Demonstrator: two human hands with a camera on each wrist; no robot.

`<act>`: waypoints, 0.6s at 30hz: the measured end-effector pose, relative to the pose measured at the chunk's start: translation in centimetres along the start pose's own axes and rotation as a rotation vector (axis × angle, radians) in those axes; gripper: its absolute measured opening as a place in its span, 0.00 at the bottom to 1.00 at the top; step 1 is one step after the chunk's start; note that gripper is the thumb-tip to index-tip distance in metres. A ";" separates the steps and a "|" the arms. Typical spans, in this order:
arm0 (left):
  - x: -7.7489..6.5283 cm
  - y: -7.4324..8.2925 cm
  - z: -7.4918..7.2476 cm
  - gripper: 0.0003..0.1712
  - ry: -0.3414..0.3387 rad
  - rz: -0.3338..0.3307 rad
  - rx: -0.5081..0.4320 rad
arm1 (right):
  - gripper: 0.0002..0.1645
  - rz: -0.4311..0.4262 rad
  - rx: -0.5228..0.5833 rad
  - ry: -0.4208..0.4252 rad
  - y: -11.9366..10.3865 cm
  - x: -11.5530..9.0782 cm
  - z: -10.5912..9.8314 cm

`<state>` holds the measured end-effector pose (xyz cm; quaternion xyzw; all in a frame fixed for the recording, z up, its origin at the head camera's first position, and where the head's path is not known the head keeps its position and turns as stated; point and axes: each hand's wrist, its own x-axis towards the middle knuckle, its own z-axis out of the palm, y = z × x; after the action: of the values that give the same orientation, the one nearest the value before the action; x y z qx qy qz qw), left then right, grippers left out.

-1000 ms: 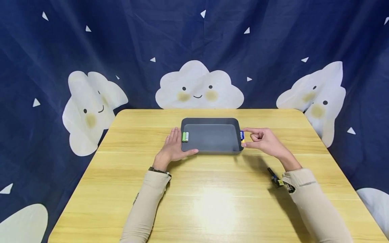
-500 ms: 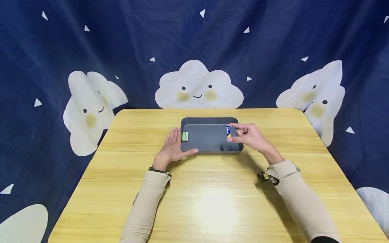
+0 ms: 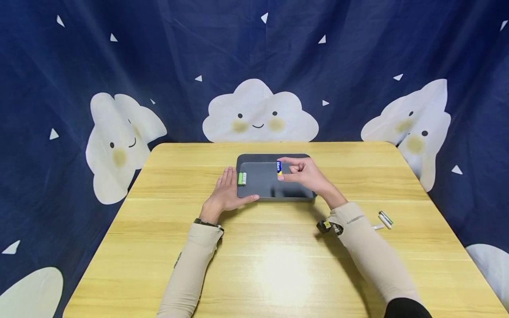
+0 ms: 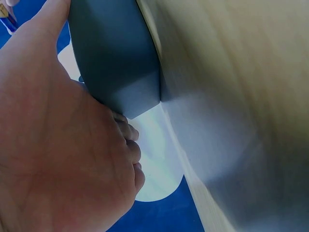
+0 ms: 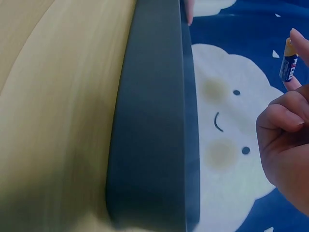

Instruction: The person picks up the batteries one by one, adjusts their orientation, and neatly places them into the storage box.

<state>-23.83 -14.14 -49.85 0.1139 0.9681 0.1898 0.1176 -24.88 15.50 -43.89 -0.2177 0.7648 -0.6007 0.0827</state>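
My right hand (image 3: 305, 172) pinches a blue and yellow battery (image 3: 279, 168) by its ends, between thumb and index finger. It is held above the dark grey tray (image 3: 278, 199), right of the tray's middle; the right wrist view shows this battery (image 5: 288, 65) over the tray's rim level. Inside the tray at its left wall, a green battery (image 3: 240, 179) and a white battery (image 3: 244, 179) lie side by side. With straight fingers my left hand (image 3: 226, 194) rests against the tray's left side, its thumb along the front rim. In the left wrist view, that hand (image 4: 63, 135) hides part of the tray.
To the right on the wooden table (image 3: 262, 243), a pair of batteries (image 3: 385, 220) lies beside a white battery (image 3: 377, 227) partly covered by the right sleeve. A blue curtain (image 3: 179, 53) with cloud prints hangs behind the table.
My right hand has carried the blue and yellow battery leftward from the tray's right edge to above its inside. Batteries on the right have come into sight as the arm shifted. The left hand stays put.
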 end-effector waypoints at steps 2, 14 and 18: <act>0.0 0.0 0.0 0.78 0.000 -0.001 -0.002 | 0.33 -0.005 0.003 -0.003 0.2 0.6 0.7; -0.5 0.6 -0.5 0.78 0.006 0.005 0.005 | 0.33 0.066 0.016 -0.026 1.6 3.6 3.8; -0.8 0.6 -0.5 0.78 0.016 0.009 -0.004 | 0.34 0.112 0.036 -0.038 2.2 4.2 4.6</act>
<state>-23.08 -13.98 -49.02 0.1164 0.9681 0.1932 0.1091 -27.32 9.99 -46.65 -0.1845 0.7632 -0.6045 0.1345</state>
